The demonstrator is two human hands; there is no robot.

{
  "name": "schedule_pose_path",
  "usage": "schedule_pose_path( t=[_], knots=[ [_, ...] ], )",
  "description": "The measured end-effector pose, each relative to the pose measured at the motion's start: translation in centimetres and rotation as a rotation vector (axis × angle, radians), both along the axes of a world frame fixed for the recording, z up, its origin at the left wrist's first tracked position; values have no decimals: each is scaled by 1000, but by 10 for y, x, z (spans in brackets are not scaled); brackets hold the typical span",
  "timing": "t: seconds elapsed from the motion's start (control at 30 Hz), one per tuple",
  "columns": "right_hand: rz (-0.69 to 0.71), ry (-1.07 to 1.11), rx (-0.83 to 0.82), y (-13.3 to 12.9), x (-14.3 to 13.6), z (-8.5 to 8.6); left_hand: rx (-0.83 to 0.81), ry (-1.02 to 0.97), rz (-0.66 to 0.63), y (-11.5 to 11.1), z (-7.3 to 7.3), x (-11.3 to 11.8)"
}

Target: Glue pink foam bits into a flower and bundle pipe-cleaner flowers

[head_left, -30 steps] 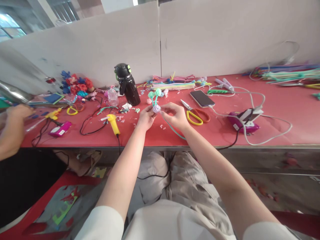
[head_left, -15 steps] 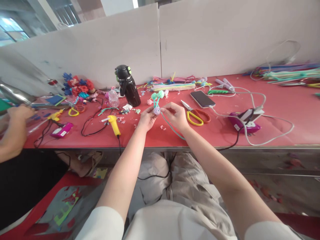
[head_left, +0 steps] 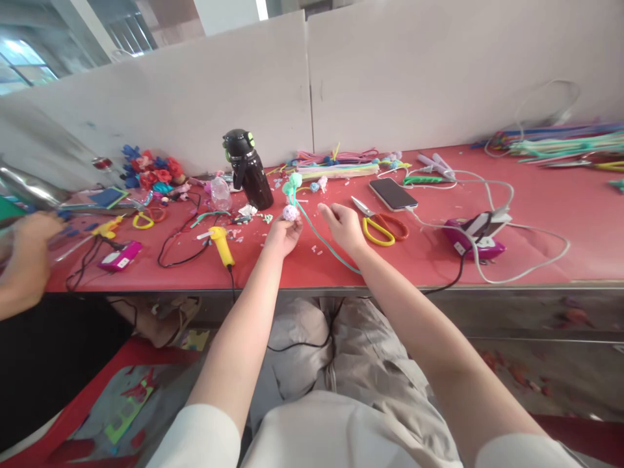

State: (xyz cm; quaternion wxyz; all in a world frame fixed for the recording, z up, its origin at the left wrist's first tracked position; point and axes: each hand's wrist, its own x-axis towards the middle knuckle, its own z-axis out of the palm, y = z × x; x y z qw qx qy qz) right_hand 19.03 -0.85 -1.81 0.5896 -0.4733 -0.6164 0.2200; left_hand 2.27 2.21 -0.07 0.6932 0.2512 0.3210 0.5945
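Near the middle of the red table, my left hand [head_left: 285,235] is closed on a pale purple ball [head_left: 290,213]. Above the ball stand mint-green fuzzy balls [head_left: 293,183] on green stems. A long green stem [head_left: 325,239] runs from them down to the table's front edge, passing beneath my right hand [head_left: 341,226]. My right hand is apart from the bunch, its fingers curled; whether something small is between them cannot be made out. Scissors [head_left: 380,229] with yellow and orange handles lie just right of it.
A black bottle [head_left: 254,175], a yellow glue gun [head_left: 223,246] and its cord are on the left. A phone [head_left: 394,194], a purple power strip [head_left: 475,240] and white cables lie right. Fuzzy stems [head_left: 336,170] are at the back. A person's hand [head_left: 39,227] is at far left.
My left hand has moved slightly left with the bunch, turning it. My right hand has come away from the purple ball, and the gap between my hands is wider.
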Motion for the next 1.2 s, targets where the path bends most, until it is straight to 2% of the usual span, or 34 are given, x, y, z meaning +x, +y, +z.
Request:
schedule_pose_path(
  t=[0.13,0.27,0.4,0.53,0.63,0.73,0.8,0.9,1.03,1.13,1.2],
  knots=[
    [67,23,126,-3,-1,4,-8,-34,-6,-3,4,-1],
    [150,-25,172,-6,-3,7,-12,-26,-16,-3,4,0],
    [147,-23,163,-6,-4,6,-11,-7,-32,-3,3,0],
    [83,-8,120,-6,-5,5,3,13,-88,-8,5,1],
    [56,159,69,-2,-5,8,22,32,-172,-12,9,1],
    [139,315,-90,5,2,18,37,68,-284,-11,12,-1],
    [247,314,-168,7,9,28,57,91,-356,-5,12,-3],
    [342,275,-196,5,22,47,102,120,-458,8,12,-6],
    [392,220,-182,-4,31,66,145,143,-560,23,13,-8],
    [451,231,-203,-5,31,65,251,199,-700,27,14,-8],
    [439,268,-210,-5,29,58,296,231,-736,28,15,-8]
  ],
)
